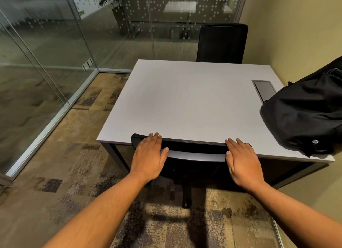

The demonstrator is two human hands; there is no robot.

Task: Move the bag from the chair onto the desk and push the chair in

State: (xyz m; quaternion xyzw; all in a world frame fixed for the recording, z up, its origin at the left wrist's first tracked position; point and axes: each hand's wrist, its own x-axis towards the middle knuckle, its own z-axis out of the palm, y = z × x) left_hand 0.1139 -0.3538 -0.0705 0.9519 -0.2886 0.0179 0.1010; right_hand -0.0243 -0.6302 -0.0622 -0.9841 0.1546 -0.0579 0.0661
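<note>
My left hand (148, 155) and right hand (242, 162) flat, fingers extended, on the chair (194, 155) back, seat hidden under desk (185, 99), bag (305, 114) cut off at right edge

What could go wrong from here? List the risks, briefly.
1. The left hand and right hand lie flat on top of the chair backrest, whose top already meets the desk edge; fingers reaching over it could get pinched on a further push.
2. The bag sits at the desk's right edge near the front corner; a jolt from the chair might shift it off.
</note>
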